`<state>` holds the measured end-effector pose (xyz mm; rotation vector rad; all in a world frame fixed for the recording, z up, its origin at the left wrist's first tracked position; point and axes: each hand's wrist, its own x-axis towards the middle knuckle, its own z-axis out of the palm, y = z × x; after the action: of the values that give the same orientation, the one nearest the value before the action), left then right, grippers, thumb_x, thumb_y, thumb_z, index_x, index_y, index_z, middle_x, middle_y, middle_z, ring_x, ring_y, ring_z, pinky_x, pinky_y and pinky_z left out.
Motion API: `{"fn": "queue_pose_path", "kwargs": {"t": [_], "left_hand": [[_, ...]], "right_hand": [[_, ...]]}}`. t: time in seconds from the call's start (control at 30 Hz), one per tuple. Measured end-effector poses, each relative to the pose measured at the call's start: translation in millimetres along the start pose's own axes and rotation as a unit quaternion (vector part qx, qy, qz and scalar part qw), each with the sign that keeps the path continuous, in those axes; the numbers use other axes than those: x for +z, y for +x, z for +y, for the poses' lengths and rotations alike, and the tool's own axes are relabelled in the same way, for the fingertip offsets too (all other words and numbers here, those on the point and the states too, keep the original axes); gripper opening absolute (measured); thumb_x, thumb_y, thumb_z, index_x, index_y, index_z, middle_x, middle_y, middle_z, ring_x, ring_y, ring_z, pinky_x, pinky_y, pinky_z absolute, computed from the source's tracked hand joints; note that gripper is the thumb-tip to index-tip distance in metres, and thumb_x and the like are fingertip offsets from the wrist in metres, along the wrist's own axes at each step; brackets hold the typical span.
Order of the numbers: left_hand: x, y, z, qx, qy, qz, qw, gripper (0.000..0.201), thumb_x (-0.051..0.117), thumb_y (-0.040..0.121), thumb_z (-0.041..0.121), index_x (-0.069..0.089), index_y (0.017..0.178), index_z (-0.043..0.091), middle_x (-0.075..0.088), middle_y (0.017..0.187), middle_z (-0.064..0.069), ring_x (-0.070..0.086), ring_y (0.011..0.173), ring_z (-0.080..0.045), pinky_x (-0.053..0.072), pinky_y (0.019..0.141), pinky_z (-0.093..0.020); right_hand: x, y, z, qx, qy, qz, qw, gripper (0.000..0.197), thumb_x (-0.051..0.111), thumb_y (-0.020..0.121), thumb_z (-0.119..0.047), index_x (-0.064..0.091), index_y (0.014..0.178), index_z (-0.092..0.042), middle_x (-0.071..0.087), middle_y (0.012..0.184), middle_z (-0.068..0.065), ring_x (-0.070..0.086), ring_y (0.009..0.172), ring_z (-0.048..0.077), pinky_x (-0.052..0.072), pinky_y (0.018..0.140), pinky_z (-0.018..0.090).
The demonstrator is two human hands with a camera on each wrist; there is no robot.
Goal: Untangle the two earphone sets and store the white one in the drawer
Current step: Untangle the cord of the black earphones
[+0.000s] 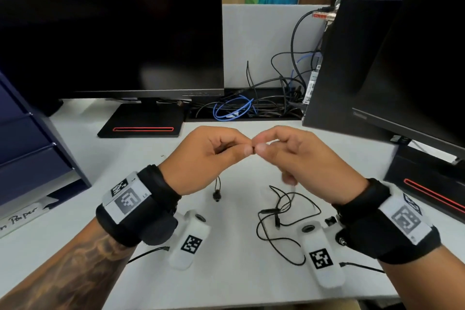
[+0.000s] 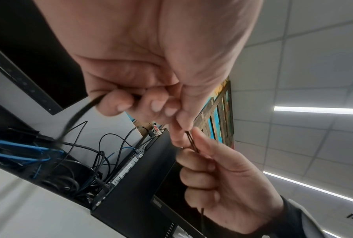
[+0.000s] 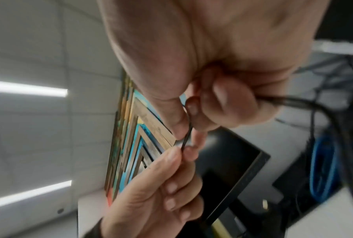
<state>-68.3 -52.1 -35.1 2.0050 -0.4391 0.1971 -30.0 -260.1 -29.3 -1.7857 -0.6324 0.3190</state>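
Both hands are raised over the white desk (image 1: 226, 272), fingertips nearly touching. My left hand (image 1: 247, 150) and right hand (image 1: 260, 147) each pinch the same thin black earphone cable (image 2: 192, 141) between thumb and forefinger. A small loop of it (image 3: 188, 112) shows at the right thumb. The other fingers of both hands curl round more black cable (image 2: 75, 119). A black earbud (image 1: 217, 195) dangles below the left hand. The rest of the black cable (image 1: 284, 216) lies in loose loops on the desk. No white earphone set is plainly visible. The blue drawer unit (image 1: 25, 146) stands at the left, drawers closed.
A large monitor (image 1: 113, 27) with its stand (image 1: 141, 121) is at the back left. A second monitor (image 1: 402, 58) is at the right. A tangle of black and blue cables (image 1: 251, 106) lies between them. A labelled paper (image 1: 22, 219) sits below the drawers.
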Motion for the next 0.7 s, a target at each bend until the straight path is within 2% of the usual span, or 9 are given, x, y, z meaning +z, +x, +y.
{"fn": "queue_pose_path", "kwargs": {"t": [0.03,0.1,0.17,0.23,0.4,0.47,0.53,0.63,0.7], "left_hand": [[-1.0,0.5,-1.2,-0.011,-0.002,0.005,1.0,0.013,0.064,0.095,0.017,0.076,0.094,0.013,0.068,0.075,0.008,0.055,0.068,-0.012,0.046,0.065,-0.021],[-2.1,0.8,-2.1,-0.037,0.003,-0.006,0.999,0.015,0.062,0.096,0.02,0.076,0.091,0.015,0.061,0.066,0.008,0.048,0.064,-0.016,0.041,0.06,-0.019],[-2.7,0.1,-4.0,-0.075,-0.02,-0.033,0.996,0.022,0.056,0.1,0.019,0.074,0.088,0.014,0.05,0.06,0.007,0.042,0.061,-0.014,0.037,0.056,-0.018],[-3.7,-0.3,-6.6,-0.112,-0.053,-0.056,0.991,0.028,0.053,0.102,0.023,0.072,0.086,0.011,0.043,0.059,0.004,0.038,0.06,-0.014,0.034,0.054,-0.023],[-0.1,-0.8,0.9,-0.174,-0.157,-0.091,0.968,0.031,0.051,0.101,0.025,0.065,0.081,0.007,0.034,0.056,0.002,0.027,0.052,-0.012,0.023,0.054,-0.029],[1.0,-1.3,11.5,-0.178,-0.237,-0.114,0.948,0.029,0.048,0.093,0.024,0.064,0.075,0.01,0.033,0.056,0.001,0.024,0.051,-0.013,0.022,0.053,-0.029],[0.2,-1.7,23.4,-0.161,-0.316,-0.125,0.927,0.028,0.041,0.087,0.018,0.065,0.074,0.011,0.034,0.056,0.001,0.023,0.052,-0.014,0.024,0.054,-0.029],[0.5,-4.9,39.5,-0.101,-0.389,-0.111,0.909,0.027,0.038,0.086,0.009,0.065,0.082,0.009,0.038,0.06,0.0,0.027,0.054,-0.015,0.03,0.056,-0.028],[4.8,-6.9,45.1,-0.065,-0.406,-0.091,0.907,0.027,0.037,0.09,0.006,0.064,0.091,0.009,0.043,0.065,-0.001,0.033,0.056,-0.015,0.036,0.059,-0.029]], "right_hand": [[-4.1,0.1,-0.9,-0.019,-0.044,0.028,0.998,0.012,0.066,0.096,-0.025,0.072,0.099,-0.015,0.049,0.058,-0.008,0.04,0.053,0.004,0.04,0.054,0.017],[-12.2,0.4,-3.5,-0.06,-0.096,0.085,0.99,0.013,0.066,0.096,-0.024,0.073,0.088,-0.015,0.052,0.062,-0.007,0.04,0.056,0.003,0.036,0.055,0.015],[-18.0,1.0,-5.6,-0.095,-0.107,0.14,0.98,0.014,0.066,0.096,-0.022,0.07,0.086,-0.014,0.056,0.064,-0.001,0.044,0.06,0.004,0.038,0.057,0.016],[-23.3,2.3,-5.5,-0.117,-0.113,0.192,0.968,0.015,0.064,0.098,-0.021,0.069,0.087,-0.011,0.064,0.075,0.007,0.049,0.066,0.007,0.042,0.061,0.017],[-28.1,4.6,-1.1,-0.163,-0.14,0.269,0.939,0.016,0.059,0.101,-0.02,0.064,0.087,-0.013,0.052,0.065,0.009,0.04,0.059,0.008,0.039,0.057,0.025],[-28.5,7.8,7.2,-0.176,-0.159,0.282,0.929,0.016,0.058,0.102,-0.021,0.063,0.088,-0.014,0.043,0.059,-0.002,0.037,0.056,0.007,0.038,0.056,0.028],[-23.6,11.7,18.3,-0.183,-0.169,0.282,0.926,0.016,0.058,0.102,-0.021,0.062,0.088,-0.016,0.039,0.059,-0.009,0.036,0.056,0.007,0.036,0.056,0.026],[0.9,13.5,36.8,-0.212,-0.203,0.244,0.924,0.014,0.052,0.104,-0.02,0.063,0.096,-0.017,0.05,0.077,-0.01,0.048,0.069,0.006,0.042,0.065,0.031],[23.0,11.1,44.4,-0.245,-0.202,0.181,0.931,0.016,0.046,0.104,-0.019,0.06,0.102,-0.026,0.053,0.087,-0.008,0.055,0.078,0.01,0.045,0.07,0.036]]}}
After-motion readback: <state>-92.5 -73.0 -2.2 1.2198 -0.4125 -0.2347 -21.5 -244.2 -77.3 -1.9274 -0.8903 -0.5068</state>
